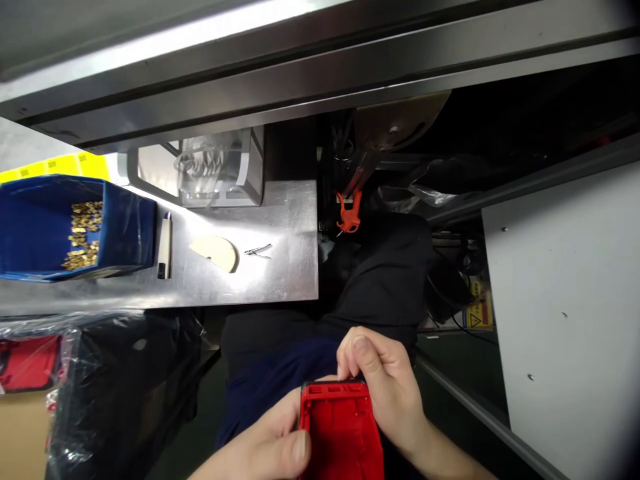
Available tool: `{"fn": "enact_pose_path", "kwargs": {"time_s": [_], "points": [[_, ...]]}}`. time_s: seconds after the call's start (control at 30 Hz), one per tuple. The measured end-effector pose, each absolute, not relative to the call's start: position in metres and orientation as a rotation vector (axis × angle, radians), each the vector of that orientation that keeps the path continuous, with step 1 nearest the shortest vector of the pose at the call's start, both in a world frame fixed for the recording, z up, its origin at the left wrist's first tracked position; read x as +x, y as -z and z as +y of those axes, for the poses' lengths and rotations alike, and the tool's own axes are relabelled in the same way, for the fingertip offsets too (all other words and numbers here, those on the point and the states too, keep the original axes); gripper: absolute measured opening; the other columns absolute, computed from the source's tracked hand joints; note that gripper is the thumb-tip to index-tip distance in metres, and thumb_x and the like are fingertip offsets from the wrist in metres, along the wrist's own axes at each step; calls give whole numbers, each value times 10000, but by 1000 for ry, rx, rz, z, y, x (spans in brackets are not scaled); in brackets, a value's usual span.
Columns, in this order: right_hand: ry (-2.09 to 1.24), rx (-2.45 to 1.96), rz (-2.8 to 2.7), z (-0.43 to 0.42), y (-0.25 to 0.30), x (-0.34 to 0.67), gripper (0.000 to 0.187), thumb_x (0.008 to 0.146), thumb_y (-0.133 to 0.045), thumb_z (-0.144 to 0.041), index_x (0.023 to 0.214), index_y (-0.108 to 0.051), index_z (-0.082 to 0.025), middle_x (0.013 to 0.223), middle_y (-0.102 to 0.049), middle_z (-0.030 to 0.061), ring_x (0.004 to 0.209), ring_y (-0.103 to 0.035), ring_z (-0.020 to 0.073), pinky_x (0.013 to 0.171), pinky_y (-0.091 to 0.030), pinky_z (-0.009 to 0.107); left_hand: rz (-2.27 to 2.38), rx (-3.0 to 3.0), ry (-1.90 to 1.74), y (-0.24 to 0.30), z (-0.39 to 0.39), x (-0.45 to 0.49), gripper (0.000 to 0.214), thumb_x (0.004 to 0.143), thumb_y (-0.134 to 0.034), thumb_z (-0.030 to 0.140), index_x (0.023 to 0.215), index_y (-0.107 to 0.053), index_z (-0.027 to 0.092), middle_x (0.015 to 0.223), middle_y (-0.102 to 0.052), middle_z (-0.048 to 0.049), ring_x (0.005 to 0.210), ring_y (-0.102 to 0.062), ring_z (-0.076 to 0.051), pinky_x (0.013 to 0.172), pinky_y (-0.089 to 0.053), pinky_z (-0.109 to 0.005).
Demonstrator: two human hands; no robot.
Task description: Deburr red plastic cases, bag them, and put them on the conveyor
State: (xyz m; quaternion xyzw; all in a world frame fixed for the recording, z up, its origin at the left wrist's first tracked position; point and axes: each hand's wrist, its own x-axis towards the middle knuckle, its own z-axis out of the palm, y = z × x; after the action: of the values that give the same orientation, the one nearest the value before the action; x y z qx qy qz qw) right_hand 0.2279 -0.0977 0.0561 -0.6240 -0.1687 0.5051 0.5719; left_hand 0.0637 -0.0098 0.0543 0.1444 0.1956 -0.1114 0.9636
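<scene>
A red plastic housing [340,427] with a black rim sits low in the view, in front of my lap, its hollow inside facing up. My left hand [280,433] grips its left side, thumb over the edge and fingers underneath. At the housing's far end is my right hand [383,373], with curled fingers and the thumb pressed against the index finger. Whatever that pinch holds, if anything, is hidden. The heel of this hand lies close along the housing's right side.
On the metal bench [290,280] lie tweezers [258,251], a cream curved piece [216,253] and a pen-like tool [165,247]. A blue bin [127,230] holds small brass parts [83,233]. An orange air gun [349,212] hangs below the metal beam [300,87]. A plastic-lined box [115,400] stands left.
</scene>
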Motion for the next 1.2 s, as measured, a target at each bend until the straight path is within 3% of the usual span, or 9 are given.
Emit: {"fn": "enact_pose_path", "kwargs": {"time_s": [0.1, 0.3, 0.47, 0.67, 0.87, 1.07, 1.2], "points": [[-1061, -1560, -371, -101, -53, 225, 472, 1055, -475, -430, 637, -486, -211, 614, -512, -5, 599, -501, 142, 589, -405, 282, 387, 264, 209, -54, -11, 65, 655, 869, -708, 597, 1379, -592, 202, 1208, -687, -126, 1100, -648, -313, 994, -464, -420], [-1086, -1473, -348, -103, -51, 220, 477, 1069, -441, -413, 660, -560, -200, 656, -623, 36, 631, -591, 164, 617, -453, 301, 418, 252, 208, -53, -12, 66, 672, 843, -742, 593, 1363, -616, 186, 1212, -700, -128, 1178, -634, -339, 1016, -471, -425], [-900, -1680, -388, -106, -47, 219, 456, 1069, -448, -392, 650, -478, -212, 642, -468, -8, 597, -469, 140, 571, -366, 292, 449, 229, 203, -57, -11, 66, 663, 865, -731, 567, 1401, -593, 201, 1279, -684, -141, 1207, -627, -365, 1064, -447, -494], [-1019, -1504, -402, -105, -48, 219, 468, 1074, -429, -393, 686, -608, -204, 690, -668, 49, 657, -636, 183, 629, -480, 313, 470, 201, 192, -56, -14, 65, 688, 839, -762, 556, 1389, -599, 176, 1325, -658, -162, 1236, -615, -377, 1091, -432, -534], [-847, -1745, -419, -109, -42, 216, 467, 1076, -417, -398, 644, -445, -221, 638, -434, -8, 606, -443, 150, 570, -357, 297, 525, 150, 172, -56, -15, 63, 634, 852, -767, 512, 1373, -613, 186, 1308, -675, -158, 1262, -602, -379, 1114, -406, -548], [-1104, -1460, -499, -105, -47, 223, 501, 1085, -382, -433, 800, -727, -208, 795, -736, 77, 773, -697, 210, 756, -546, 349, 494, 173, 177, -54, -16, 62, 644, 843, -766, 549, 1348, -624, 175, 1263, -686, -153, 1212, -630, -356, 1049, -457, -481], [-1005, -1515, -481, -105, -45, 220, 499, 1079, -419, -413, 700, -666, -201, 701, -719, 61, 658, -686, 190, 655, -524, 320, 483, 192, 169, -54, -16, 64, 634, 860, -746, 550, 1352, -616, 172, 1254, -682, -142, 1215, -620, -341, 1058, -442, -453]]}}
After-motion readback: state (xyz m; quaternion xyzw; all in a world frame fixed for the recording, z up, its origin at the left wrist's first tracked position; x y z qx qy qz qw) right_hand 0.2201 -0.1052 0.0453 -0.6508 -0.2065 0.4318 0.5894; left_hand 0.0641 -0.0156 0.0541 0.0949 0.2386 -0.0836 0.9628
